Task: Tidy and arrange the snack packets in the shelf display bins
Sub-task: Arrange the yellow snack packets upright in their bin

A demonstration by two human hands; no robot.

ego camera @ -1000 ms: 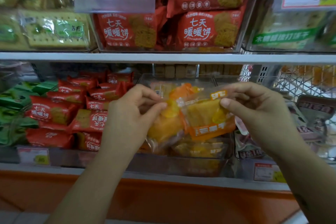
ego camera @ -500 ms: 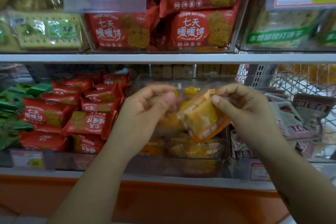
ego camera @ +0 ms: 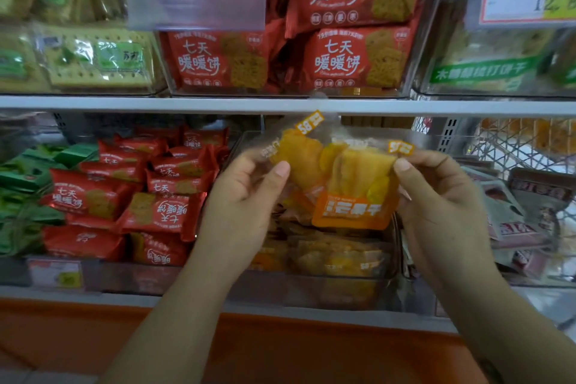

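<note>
Two clear packets of orange dried fruit are held up side by side above the clear middle bin (ego camera: 324,290) on the lower shelf. My left hand (ego camera: 246,196) pinches the left packet (ego camera: 299,162) by its edge. My right hand (ego camera: 436,196) pinches the right packet (ego camera: 358,184), which has an orange label band at its bottom. The two packets overlap slightly. More orange packets (ego camera: 336,256) lie flat in the bin under them.
Left of the middle bin, a bin holds several red biscuit packets (ego camera: 149,196), with green packets (ego camera: 21,196) further left. Grey-and-white packets (ego camera: 514,212) lie to the right. The upper shelf (ego camera: 280,104) carries bins of red (ego camera: 343,56) and green-labelled biscuit packs.
Both hands have lifted the orange packets slightly and spread them apart. The right packet has turned from tilted to facing me with its label band at the bottom.
</note>
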